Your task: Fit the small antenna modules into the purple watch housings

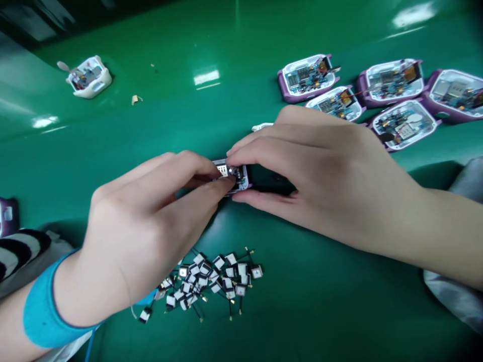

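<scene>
Between my two hands, at the middle of the head view, is a small watch case (242, 177) with its circuit board exposed, lying face up. My left hand (151, 216) has its thumb and fingers closed over the case, the thumb pressed onto the board. My right hand (317, 171) grips the case's far and near edges between fingers and thumb. The fingers cover most of the case. Near my left wrist, below the hands, lies a pile of small square antenna modules (215, 274) with short black cables and gold connectors.
Several purple watch cases (307, 78) with open electronics stand at the upper right. A white case (90, 78) and a small tan piece (136, 99) lie at the upper left. A purple case (7, 217) sits at the left edge. A blue wrist strap (53, 301) circles my left wrist.
</scene>
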The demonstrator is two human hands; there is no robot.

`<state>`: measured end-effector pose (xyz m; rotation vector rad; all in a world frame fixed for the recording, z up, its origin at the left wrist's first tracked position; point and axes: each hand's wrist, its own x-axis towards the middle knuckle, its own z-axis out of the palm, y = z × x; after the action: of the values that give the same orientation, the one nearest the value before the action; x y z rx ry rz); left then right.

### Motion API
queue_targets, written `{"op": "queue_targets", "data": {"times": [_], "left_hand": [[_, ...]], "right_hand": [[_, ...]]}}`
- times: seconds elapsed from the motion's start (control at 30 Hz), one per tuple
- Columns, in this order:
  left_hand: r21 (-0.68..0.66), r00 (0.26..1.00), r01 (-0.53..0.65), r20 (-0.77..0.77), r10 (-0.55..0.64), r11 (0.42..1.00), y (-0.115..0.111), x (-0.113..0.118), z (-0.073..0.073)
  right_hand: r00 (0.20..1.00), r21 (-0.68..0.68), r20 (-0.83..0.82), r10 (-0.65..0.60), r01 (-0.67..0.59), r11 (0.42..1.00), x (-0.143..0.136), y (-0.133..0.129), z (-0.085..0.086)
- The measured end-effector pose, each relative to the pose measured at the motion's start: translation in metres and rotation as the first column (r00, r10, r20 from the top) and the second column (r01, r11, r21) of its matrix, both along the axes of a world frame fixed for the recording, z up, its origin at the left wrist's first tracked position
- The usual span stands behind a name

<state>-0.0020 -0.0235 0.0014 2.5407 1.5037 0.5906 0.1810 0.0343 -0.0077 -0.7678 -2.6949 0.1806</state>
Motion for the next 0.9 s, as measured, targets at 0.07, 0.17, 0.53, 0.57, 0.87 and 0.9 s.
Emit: {"op": "queue_targets", "data": {"times": [0.07, 0.17, 0.53, 0.57, 0.87, 0.9], "left_hand": [[-0.080, 0.999, -0.041, -0.033, 0.038, 0.996, -0.001, 0.003, 0.005], [-0.170, 0.992, -0.105, -0.090, 0.090, 0.980, -0.004, 0.006, 0.013], [-0.153, 0.986, -0.149, -0.096, 0.136, 0.977, -0.001, 0.005, 0.013], [-0.133, 0.986, -0.154, -0.079, 0.145, 0.979, -0.001, 0.006, 0.012], [-0.064, 0.987, -0.159, -0.013, 0.158, 0.985, 0.000, 0.006, 0.004], [-0.082, 0.986, -0.166, -0.021, 0.165, 0.983, 0.000, 0.006, 0.004]], "right_hand": [[1.000, 0.001, -0.016, 0.005, -0.005, 1.000, 0.000, 0.000, 0.000], [1.000, 0.012, 0.003, -0.010, 0.010, 1.000, -0.001, 0.000, 0.000], [0.997, 0.011, 0.079, -0.027, 0.026, 1.000, -0.002, 0.000, 0.001], [0.998, 0.013, 0.061, -0.023, 0.022, 1.000, -0.002, 0.000, 0.001], [0.995, 0.024, 0.078, -0.057, 0.055, 0.998, -0.002, -0.002, 0.000], [0.995, 0.030, 0.081, -0.060, 0.058, 0.998, -0.003, -0.001, 0.001]]}}
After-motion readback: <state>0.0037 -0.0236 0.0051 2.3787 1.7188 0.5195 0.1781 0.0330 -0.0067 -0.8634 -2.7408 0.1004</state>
